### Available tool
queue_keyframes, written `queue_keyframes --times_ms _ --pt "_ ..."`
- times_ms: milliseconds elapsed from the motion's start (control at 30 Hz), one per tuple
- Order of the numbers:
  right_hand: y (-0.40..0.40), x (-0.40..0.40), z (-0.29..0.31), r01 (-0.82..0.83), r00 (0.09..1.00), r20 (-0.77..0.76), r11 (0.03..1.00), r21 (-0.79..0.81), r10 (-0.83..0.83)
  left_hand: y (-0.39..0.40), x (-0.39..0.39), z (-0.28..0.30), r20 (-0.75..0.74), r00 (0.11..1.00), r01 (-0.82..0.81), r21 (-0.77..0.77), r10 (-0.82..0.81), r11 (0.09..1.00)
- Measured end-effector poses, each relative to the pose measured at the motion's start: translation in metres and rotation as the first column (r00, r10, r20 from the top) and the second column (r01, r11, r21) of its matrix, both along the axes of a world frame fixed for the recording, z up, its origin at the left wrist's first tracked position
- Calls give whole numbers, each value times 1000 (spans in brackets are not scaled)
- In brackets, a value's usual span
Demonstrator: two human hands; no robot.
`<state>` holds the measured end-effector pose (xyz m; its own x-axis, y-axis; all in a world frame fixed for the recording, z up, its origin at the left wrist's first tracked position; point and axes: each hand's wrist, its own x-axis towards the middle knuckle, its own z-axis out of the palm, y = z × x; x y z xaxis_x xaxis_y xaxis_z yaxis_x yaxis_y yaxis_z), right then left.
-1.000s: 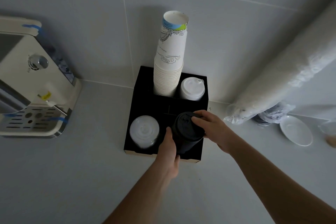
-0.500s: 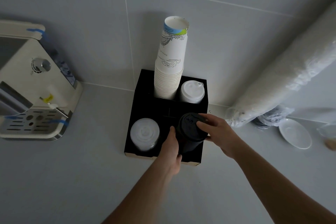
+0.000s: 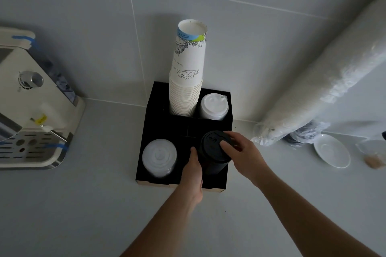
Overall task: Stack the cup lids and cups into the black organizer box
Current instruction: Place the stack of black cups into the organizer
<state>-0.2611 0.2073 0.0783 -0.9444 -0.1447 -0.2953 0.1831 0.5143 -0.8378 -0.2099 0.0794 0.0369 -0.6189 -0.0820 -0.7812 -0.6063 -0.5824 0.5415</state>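
Note:
The black organizer box (image 3: 158, 115) stands against the tiled wall. A tall stack of white paper cups (image 3: 188, 73) rises from its back left slot, and white sip lids (image 3: 214, 106) fill the back right. Clear lids (image 3: 159, 155) sit in the front left slot. A stack of black lids (image 3: 212, 152) sits in the front right slot. My left hand (image 3: 193, 171) presses on that stack's left side. My right hand (image 3: 242, 155) lies over its top and right side.
A cream coffee machine (image 3: 31, 110) with a drip tray stands at the left. A long plastic-wrapped sleeve of cups (image 3: 325, 83) leans on the wall at the right, over a dark bag. A white saucer (image 3: 332, 153) lies further right.
The black lid stack has sunk slightly deeper into the front right slot, with both hands staying on it. The view has shifted a little.

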Motion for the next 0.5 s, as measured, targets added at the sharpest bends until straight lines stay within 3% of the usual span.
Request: queue_keyframes --times_ms 300,500 --pt "13 -3 3 145 986 121 957 -252 -118 -4 14 8 -194 969 93 -291 -154 952" --pt "11 5 -2 133 988 102 965 -226 -113 0 10 10 -204 946 155 -402 -254 902"
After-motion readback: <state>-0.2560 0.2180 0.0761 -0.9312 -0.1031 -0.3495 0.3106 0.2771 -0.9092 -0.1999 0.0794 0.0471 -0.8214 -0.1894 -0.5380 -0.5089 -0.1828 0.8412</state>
